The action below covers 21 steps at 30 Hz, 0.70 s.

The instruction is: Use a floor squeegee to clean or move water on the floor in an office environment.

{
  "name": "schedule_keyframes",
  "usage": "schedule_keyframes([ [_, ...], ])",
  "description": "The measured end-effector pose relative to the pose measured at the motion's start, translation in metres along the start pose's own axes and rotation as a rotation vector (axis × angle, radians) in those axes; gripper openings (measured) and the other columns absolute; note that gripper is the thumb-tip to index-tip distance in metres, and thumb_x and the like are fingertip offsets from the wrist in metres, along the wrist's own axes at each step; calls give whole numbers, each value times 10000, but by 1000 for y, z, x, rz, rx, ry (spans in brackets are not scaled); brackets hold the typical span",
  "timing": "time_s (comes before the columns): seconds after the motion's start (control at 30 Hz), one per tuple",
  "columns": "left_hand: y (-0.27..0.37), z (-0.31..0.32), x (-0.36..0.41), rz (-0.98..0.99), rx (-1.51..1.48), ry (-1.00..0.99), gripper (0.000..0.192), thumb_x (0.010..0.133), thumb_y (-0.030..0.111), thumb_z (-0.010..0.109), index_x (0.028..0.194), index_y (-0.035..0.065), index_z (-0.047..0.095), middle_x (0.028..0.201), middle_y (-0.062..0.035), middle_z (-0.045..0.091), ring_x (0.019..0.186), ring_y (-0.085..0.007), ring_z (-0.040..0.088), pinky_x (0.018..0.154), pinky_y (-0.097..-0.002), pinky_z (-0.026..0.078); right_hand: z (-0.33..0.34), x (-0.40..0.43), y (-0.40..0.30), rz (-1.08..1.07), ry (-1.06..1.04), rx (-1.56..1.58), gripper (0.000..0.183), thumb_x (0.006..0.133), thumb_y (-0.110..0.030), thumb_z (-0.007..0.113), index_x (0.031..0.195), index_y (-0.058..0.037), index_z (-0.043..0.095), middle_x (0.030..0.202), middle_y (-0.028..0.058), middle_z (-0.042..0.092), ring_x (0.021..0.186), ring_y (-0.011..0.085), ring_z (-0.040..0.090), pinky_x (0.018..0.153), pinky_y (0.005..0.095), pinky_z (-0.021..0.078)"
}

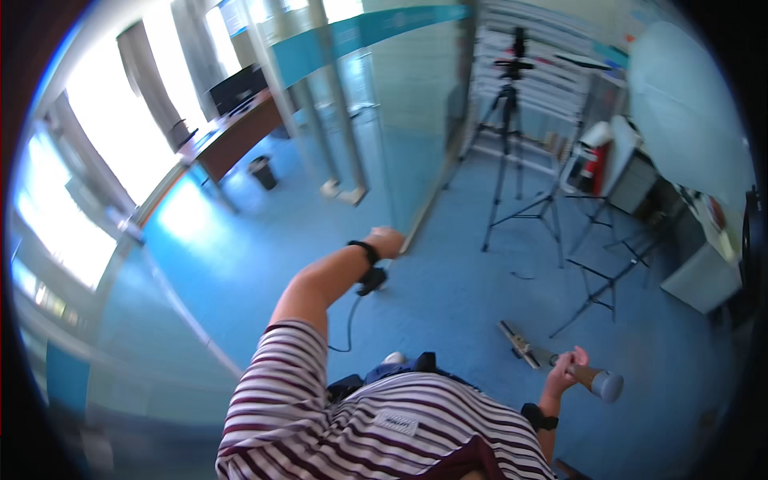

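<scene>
My left hand [386, 242] is stretched forward at the lower edge of a glass door panel [414, 156], its fingers blurred; whether it grips the edge cannot be told. A black strap circles that wrist, and a small black device [372, 280] with a cable shows just below it. My right hand [567, 369], low on the right, is closed around the shaft of a long-handled tool [607, 386]. This tool has a rounded grey end, a brown section and a bar-shaped head pointing away from me over the blue floor. Another black strap is on my right wrist.
Black tripods [507, 120] stand ahead and to the right, their legs spread on the floor. Beyond are a white rack [540, 78], a grey cabinet [699, 270] and a large pale panel [684, 102]. Left of the glass are a desk [237, 135] with a monitor and a black bin [263, 172].
</scene>
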<state>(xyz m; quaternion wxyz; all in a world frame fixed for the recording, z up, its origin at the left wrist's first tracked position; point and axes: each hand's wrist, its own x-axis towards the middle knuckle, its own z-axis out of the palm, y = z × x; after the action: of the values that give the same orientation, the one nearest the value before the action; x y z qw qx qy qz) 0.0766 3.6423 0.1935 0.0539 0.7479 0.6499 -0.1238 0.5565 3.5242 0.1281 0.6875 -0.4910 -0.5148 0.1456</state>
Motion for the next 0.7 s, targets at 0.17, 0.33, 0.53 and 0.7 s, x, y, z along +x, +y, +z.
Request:
schedule_keyframes([
  [0.17, -84, -48, 45, -241, 284, 67, 260, 730, 210, 520, 962, 123, 595, 1046, -73, 553, 1099, -262, 404, 867, -503, 272, 19, 4, 23, 1, 183, -55, 187, 772, 10, 442, 956, -18, 427, 688, 27, 427, 527, 83, 402, 492, 216, 367],
  [0.33, -126, -96, 99, -235, 658, 110, 305, 799, 199, 480, 1070, 82, 558, 1173, -150, 479, 1186, -316, 330, 972, -560, 71, 17, 16, 12, 24, 336, -35, 196, 756, 27, 437, 941, -39, 430, 677, 26, 416, 505, 84, 402, 461, 220, 365],
  [0.53, -162, -108, 151, -378, 810, -237, 309, 793, 229, 480, 1029, 53, 574, 1065, -153, 548, 1036, -309, 484, 944, -571, 147, 28, 3, -12, 80, 512, 8, 197, 754, 37, 421, 935, -41, 427, 678, 33, 417, 506, 96, 409, 463, 225, 367],
  [0.7, -200, -80, 169, -377, 922, -389, 304, 770, 284, 499, 975, 81, 596, 1003, -129, 570, 972, -282, 521, 875, -574, 282, 47, -9, -17, 96, 519, -51, 190, 756, 45, 416, 927, -38, 414, 657, 33, 427, 506, 103, 412, 482, 234, 379],
])
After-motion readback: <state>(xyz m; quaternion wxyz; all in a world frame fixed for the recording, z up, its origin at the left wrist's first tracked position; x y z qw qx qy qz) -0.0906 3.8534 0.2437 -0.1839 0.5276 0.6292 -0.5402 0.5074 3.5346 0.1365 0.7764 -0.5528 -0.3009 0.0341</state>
